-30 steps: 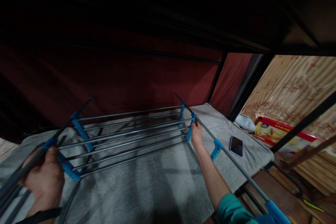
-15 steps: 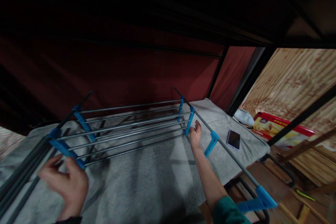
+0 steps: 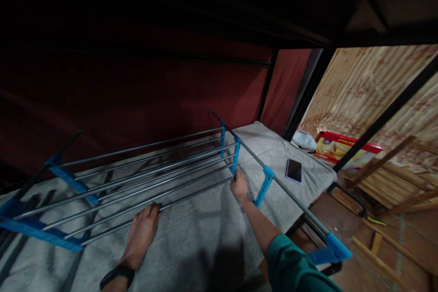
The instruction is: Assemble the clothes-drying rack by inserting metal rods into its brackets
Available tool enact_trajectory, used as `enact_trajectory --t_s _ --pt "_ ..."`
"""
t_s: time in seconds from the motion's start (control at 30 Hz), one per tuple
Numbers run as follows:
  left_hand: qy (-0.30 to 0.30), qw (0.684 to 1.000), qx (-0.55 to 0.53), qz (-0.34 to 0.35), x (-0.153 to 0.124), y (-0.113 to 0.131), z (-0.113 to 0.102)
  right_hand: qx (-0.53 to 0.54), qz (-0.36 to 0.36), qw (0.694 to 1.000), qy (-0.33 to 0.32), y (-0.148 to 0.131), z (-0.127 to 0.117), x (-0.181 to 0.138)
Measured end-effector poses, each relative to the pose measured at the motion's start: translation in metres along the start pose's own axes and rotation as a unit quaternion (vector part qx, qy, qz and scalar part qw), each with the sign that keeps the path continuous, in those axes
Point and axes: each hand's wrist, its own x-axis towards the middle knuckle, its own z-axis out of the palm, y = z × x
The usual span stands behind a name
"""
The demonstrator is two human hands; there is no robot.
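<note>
A rack of grey metal tubes joined by blue plastic connectors lies on the grey blanket. My left hand, wearing a dark wristband, has its fingers curled over the nearest tube, around the middle of the rack. At the right end, my right hand closes around the lower tip of a blue connector; its fingertips are partly hidden. A long side pole runs from that end towards me, carrying another blue connector and a blue end piece. Blue connectors also hold the tubes' left ends.
A phone lies on the blanket right of the rack. Dark bed-frame posts and a reddish curtain stand behind. A red and yellow box and wooden pieces are beyond the bed's right edge.
My left hand has moved right, from beside the left connector onto the front tube. My right hand has lowered onto the connector's bottom end. The view has shifted right.
</note>
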Motion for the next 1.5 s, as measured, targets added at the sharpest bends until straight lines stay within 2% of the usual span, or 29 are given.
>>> enact_trajectory --t_s 0.23,0.4,0.53,1.13,1.5 --pt "0.006 1.000 -0.018 -0.005 0.015 -0.017 0.010 -0.016 0.022 0.999 -0.018 -0.002 0.001 0.000" --pt "0.022 1.000 -0.010 0.004 0.017 -0.026 0.016 -0.031 0.045 0.998 -0.038 -0.009 -0.007 0.003" --pt "0.009 1.000 0.007 0.005 0.018 -0.028 0.018 -0.036 0.042 0.998 -0.038 -0.009 -0.007 0.003" --pt "-0.030 0.999 0.037 0.009 0.019 -0.017 0.003 -0.025 0.052 0.998 -0.031 -0.010 -0.007 0.003" --pt "-0.030 0.999 0.013 0.040 0.025 -0.036 0.009 -0.032 0.055 0.998 -0.028 -0.009 -0.004 0.004"
